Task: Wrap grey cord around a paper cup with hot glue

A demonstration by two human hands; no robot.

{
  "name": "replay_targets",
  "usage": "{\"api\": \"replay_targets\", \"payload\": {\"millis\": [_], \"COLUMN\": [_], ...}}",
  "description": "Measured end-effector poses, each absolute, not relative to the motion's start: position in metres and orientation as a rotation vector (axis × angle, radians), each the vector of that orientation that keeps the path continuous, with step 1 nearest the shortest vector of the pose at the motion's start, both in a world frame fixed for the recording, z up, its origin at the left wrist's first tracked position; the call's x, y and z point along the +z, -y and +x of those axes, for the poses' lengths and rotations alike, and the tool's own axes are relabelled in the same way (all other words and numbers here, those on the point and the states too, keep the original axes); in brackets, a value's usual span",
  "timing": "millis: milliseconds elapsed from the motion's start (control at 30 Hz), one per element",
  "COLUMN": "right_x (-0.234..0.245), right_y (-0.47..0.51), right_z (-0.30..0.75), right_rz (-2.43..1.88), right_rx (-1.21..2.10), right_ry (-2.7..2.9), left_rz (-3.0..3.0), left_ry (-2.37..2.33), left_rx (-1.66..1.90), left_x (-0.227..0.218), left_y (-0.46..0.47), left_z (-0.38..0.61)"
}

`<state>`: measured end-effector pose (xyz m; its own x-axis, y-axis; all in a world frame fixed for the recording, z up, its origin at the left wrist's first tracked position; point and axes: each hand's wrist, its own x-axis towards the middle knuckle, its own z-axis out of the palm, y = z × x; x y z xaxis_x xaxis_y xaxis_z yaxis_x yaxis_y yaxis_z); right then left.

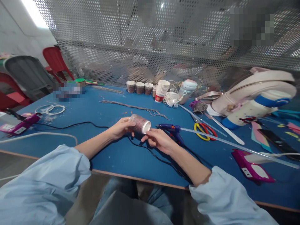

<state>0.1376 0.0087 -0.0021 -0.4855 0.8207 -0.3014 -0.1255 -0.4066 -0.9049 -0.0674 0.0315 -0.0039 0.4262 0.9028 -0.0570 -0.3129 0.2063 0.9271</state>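
My left hand (122, 127) grips the closed end of a paper cup (140, 123) wrapped in grey cord, holding it on its side just above the blue table (112, 156). The fingers of my right hand (157, 139) are pinched together at the cup's white open rim. A blue glue gun (172, 129) lies on the table right behind my right hand, its black cable (150, 153) running under my wrists.
Scissors with red and yellow handles (204, 130) and long glue sticks (225, 141) lie to the right. Wrapped cups (139, 87) and a stack of paper cups (161, 90) stand by the perforated metal screen (164, 47). Purple power strips (251, 167) (20, 125), a bag (253, 87) and cord strands (133, 107) lie around.
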Motion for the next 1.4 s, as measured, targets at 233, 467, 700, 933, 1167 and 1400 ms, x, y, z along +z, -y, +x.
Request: {"api": "replay_targets", "payload": {"millis": [233, 467, 700, 933, 1167, 1400], "right_x": [-0.002, -0.005, -0.006, -0.002, -0.004, -0.007], "right_y": [-0.009, -0.012, -0.011, -0.01, -0.005, -0.003], "right_z": [0.139, 0.138, 0.137, 0.137, 0.131, 0.136], "right_rz": [-0.987, -0.946, -1.027, -1.054, -1.06, -1.127], "right_rx": [1.92, 1.786, 1.74, 1.683, 1.497, 0.912], "right_ry": [1.123, 1.085, 1.13, 1.194, 1.388, 1.666], "left_rz": [0.865, 0.682, 0.609, 0.658, 0.867, 1.225], "left_ry": [-0.692, -0.675, -0.707, -0.736, -0.791, -0.989], "left_rx": [1.021, 1.102, 1.175, 1.208, 1.196, 1.308], "left_x": [0.001, 0.006, 0.004, 0.003, 0.003, 0.003], "left_y": [-0.03, -0.022, -0.02, -0.019, -0.017, -0.021], "left_z": [-0.063, -0.054, -0.047, -0.044, -0.048, -0.056]}}
